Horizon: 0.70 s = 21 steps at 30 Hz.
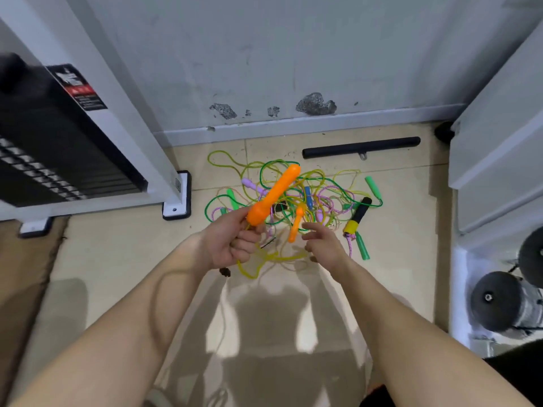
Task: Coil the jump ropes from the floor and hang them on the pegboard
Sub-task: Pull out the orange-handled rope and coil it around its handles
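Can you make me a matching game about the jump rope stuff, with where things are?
1. big orange handle
2. black-and-yellow handle
3. long black bar
4. right hand

A. on the floor by the wall
B. open, holding nothing
C. gripped by the left hand
D. at the right edge of the rope pile

Pairs: 1-C, 2-D, 3-A, 4-B.

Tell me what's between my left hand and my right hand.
In the head view, a second orange handle sits between the left hand and the right hand, with yellow rope looping just below it.
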Motion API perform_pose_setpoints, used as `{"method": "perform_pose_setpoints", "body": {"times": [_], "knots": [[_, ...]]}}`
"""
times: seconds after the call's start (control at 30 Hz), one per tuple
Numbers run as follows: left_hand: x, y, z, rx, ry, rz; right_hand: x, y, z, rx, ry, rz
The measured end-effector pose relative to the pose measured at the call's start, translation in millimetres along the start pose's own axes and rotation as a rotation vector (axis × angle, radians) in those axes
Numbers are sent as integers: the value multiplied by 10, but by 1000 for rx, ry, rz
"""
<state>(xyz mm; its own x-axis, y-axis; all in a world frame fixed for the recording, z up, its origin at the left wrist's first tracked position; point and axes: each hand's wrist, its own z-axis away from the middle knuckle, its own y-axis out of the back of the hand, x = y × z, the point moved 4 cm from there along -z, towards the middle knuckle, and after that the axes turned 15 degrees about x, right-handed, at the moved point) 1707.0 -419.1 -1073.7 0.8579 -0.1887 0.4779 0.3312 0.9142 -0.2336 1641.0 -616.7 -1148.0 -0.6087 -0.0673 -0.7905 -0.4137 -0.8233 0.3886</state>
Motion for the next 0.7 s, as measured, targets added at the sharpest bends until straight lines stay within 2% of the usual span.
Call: {"method": "perform_pose_setpoints", "body": {"times": [0.07,0.13,0.27,0.37,0.5,0.7], "knots": [[-76,63,120,35,-18,123,-145,-42,130,-62,66,45],[-204,182,118,102,-57,243,-160,-116,142,-54,100,126],[-516,513,-109,294,-93,365,50,-267,-111,-31,60,304],[-596,705,-425,395,-119,408,147,-440,-490,-29,33,330],[-571,858,-974,428,-161,380,255,-822,-1089,-38,43,394],[-670,1036,-1632,446,-81,430,724,-1296,-1735,20,-50,627]]}}
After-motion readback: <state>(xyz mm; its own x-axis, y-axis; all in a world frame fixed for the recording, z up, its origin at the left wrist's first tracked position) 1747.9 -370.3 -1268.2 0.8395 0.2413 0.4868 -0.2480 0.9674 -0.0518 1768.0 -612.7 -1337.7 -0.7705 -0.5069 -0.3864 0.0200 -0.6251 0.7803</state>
